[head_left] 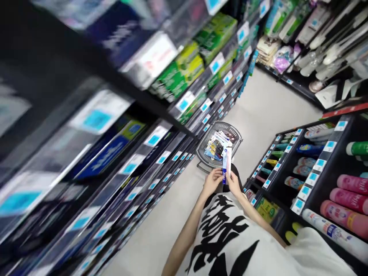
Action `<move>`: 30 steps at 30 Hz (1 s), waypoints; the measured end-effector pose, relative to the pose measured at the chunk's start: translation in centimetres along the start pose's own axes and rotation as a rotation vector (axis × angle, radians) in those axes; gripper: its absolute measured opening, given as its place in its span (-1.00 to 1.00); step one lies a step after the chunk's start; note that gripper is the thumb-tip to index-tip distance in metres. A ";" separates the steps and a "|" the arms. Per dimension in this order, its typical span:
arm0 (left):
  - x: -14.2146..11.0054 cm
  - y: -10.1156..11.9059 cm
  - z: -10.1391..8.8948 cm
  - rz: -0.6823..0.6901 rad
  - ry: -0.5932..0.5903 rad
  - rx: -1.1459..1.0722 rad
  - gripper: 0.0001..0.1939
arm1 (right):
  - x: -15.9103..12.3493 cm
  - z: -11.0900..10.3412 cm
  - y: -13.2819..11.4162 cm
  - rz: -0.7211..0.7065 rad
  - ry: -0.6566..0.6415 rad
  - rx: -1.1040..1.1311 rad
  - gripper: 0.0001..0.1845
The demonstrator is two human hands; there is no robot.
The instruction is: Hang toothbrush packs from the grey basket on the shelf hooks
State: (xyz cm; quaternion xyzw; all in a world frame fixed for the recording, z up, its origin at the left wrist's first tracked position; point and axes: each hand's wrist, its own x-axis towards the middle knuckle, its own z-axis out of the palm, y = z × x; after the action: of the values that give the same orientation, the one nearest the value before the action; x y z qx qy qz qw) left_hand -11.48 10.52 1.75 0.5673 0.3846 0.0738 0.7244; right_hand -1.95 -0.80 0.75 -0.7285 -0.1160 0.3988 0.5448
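Observation:
My left hand (212, 181) and my right hand (234, 181) are close together in front of my body. Between their fingers they hold a slim white-and-blue package (227, 161), upright in the view; its exact contents are too small to make out. Both hands have their fingers closed at its lower end. Just beyond the package, a grey shopping basket (235, 132) rests on the floor with several packaged items (214, 147) in it. The package hides part of the basket's near side.
Tall shelves with price tags (185, 101) line my left, holding green boxes (175, 76) and blue boxes (103, 153). Lower shelves on my right carry pink bottles (349, 199). A rack of brushes (330, 53) stands ahead. Pale floor (258, 103) runs between them.

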 end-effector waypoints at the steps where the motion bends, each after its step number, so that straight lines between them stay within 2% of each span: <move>1: -3.2 -0.4 -1.8 0.010 -0.015 0.039 -0.59 | -1.9 1.8 0.0 0.003 -0.017 0.032 -0.41; 3: -10.0 -1.4 -5.7 0.034 -0.007 0.084 -0.62 | -5.6 5.5 -0.4 0.016 -0.107 0.077 -0.41; 5: -16.9 -2.7 -9.4 0.059 0.056 0.069 -0.66 | -8.6 9.1 -1.0 0.001 -0.247 0.065 -0.41; 8: -25.9 -5.2 -14.2 0.058 0.263 0.011 -0.68 | -11.2 14.2 -3.0 -0.081 -0.487 -0.009 -0.41; 11: -32.7 -7.3 -16.8 0.072 0.565 -0.096 -0.64 | -13.2 19.1 -5.9 -0.172 -0.698 -0.070 -0.42; 13: -35.6 -8.3 -17.0 0.106 0.754 -0.214 -0.56 | -15.2 22.0 -7.8 -0.223 -0.759 -0.086 -0.42; 15: -37.0 -8.7 -16.0 0.137 0.886 -0.344 -0.47 | -17.7 24.3 -9.0 -0.243 -0.752 -0.073 -0.40; 17: -37.0 -8.8 -14.5 0.160 0.981 -0.472 -0.42 | -20.2 25.7 -9.4 -0.240 -0.733 -0.050 -0.38; 19: -36.2 -8.4 -13.2 0.199 0.990 -0.564 -0.40 | -22.3 26.1 -9.3 -0.247 -0.729 -0.047 -0.37; 21: -35.2 -7.7 -12.6 0.262 0.914 -0.573 -0.40 | -23.6 25.6 -8.8 -0.256 -0.744 -0.069 -0.36; 24: -34.4 -5.9 -13.3 0.355 0.771 -0.491 -0.46 | -23.9 23.8 -8.2 -0.286 -0.737 -0.121 -0.36; 27: -34.2 -3.5 -14.3 0.415 0.592 -0.438 -0.55 | -23.1 21.9 -8.3 -0.319 -0.681 -0.131 -0.38; 30: -33.5 -1.1 -14.2 0.445 0.417 -0.417 -0.59 | -22.4 20.7 -8.7 -0.302 -0.576 -0.086 -0.38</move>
State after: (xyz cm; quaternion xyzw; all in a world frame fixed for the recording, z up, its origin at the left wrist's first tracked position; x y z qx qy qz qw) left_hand -44.17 2.83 15.79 0.4501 0.3680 0.4204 0.6966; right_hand -28.95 3.45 16.81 -0.5826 -0.3888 0.4981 0.5112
